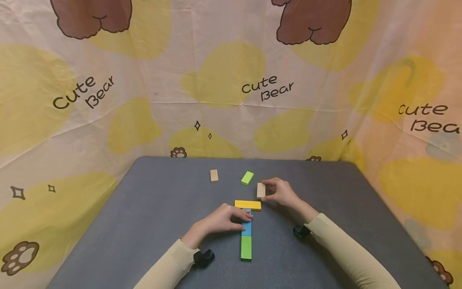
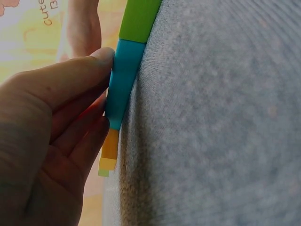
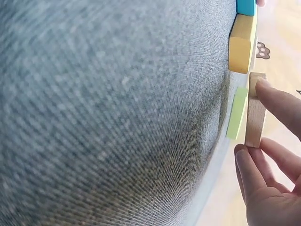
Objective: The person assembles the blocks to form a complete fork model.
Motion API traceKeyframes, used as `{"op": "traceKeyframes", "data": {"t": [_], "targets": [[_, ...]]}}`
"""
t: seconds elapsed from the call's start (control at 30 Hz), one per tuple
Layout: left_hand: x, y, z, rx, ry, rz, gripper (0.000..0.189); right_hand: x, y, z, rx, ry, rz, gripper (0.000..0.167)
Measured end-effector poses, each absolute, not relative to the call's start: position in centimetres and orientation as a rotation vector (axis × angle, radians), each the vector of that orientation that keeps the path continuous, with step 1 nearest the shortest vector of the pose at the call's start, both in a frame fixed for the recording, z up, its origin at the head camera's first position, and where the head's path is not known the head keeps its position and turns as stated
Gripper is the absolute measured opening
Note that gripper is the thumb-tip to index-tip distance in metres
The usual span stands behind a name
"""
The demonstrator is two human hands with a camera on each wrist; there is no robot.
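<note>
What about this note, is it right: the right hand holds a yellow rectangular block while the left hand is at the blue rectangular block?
Not quite: the right hand holds a plain wooden rectangular block, not a yellow one, as the head and right wrist views show. The left hand is indeed at the blue rectangular block.

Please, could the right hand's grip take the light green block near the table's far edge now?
Probably not yet: the right hand's grip pinches a wooden block, which would likely have to be put down first. Otherwise, the light green block lies close by with nothing on it.
</note>
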State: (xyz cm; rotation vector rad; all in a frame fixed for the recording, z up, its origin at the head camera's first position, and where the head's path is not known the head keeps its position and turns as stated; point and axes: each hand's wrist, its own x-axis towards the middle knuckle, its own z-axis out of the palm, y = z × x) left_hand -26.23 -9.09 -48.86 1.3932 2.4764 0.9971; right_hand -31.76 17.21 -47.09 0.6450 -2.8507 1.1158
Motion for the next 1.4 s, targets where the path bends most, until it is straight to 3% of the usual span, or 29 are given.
{"op": "traceKeyframes", "data": {"t": [1.4], "targets": [[-26.08,-9.07,-48.65,1.402,2.471,0.986,0.032,-32.04,17.50,-47.73,0.686,-2.952,1.164,0.062]]}}
